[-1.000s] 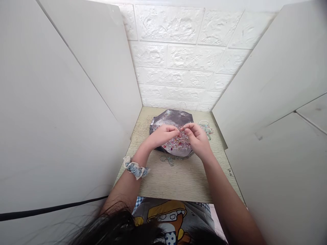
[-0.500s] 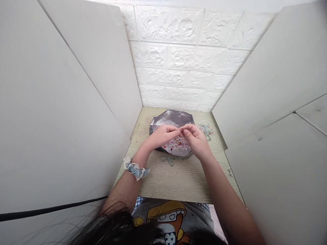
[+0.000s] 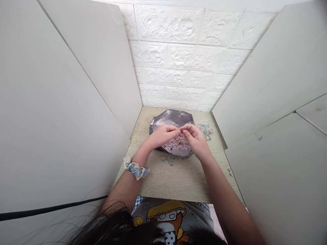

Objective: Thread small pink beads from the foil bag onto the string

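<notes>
Beads fill one silver pouch under left hand, right hand.

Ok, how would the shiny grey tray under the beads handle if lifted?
The shiny grey tray looks soft and floppy, going by its creased, puckered edge. It is probably light, but the loose beads in its middle could spill if it sagged.

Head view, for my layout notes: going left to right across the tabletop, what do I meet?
Blue scrunchie → left hand → right hand → beaded strands → loose beads
</notes>
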`<state>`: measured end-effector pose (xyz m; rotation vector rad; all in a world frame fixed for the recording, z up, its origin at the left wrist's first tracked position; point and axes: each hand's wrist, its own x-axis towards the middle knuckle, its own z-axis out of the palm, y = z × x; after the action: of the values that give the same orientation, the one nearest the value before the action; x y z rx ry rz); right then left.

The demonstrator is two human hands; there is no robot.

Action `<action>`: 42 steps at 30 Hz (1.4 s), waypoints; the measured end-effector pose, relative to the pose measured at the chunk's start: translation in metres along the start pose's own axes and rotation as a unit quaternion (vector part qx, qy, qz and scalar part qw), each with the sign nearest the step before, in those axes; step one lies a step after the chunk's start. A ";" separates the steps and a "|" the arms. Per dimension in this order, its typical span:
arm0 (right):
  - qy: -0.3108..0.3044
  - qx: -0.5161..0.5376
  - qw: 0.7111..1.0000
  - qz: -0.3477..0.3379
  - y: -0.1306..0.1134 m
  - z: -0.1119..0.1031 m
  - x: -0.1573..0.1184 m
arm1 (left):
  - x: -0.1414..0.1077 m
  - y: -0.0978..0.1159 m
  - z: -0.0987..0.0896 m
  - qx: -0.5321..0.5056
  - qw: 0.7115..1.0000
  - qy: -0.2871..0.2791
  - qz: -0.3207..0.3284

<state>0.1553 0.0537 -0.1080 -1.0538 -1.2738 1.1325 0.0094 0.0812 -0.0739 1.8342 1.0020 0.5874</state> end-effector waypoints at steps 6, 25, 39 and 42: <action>0.000 0.007 1.000 -0.003 0.000 0.000 -0.001 | 0.000 -0.001 0.000 0.001 1.000 -0.008 -0.003; 0.002 -0.005 1.000 0.009 0.000 0.002 -0.001 | 0.000 -0.001 0.001 0.014 1.000 -0.010 -0.012; 0.001 0.010 1.000 0.006 0.003 0.001 -0.001 | -0.001 0.002 -0.001 0.006 1.000 -0.018 -0.010; -0.001 0.015 1.000 0.006 0.003 0.000 -0.001 | -0.001 0.000 -0.001 0.007 1.000 -0.019 -0.009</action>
<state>0.1548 0.0535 -0.1109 -1.0386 -1.2499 1.1587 0.0085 0.0809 -0.0732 1.8406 0.9989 0.5351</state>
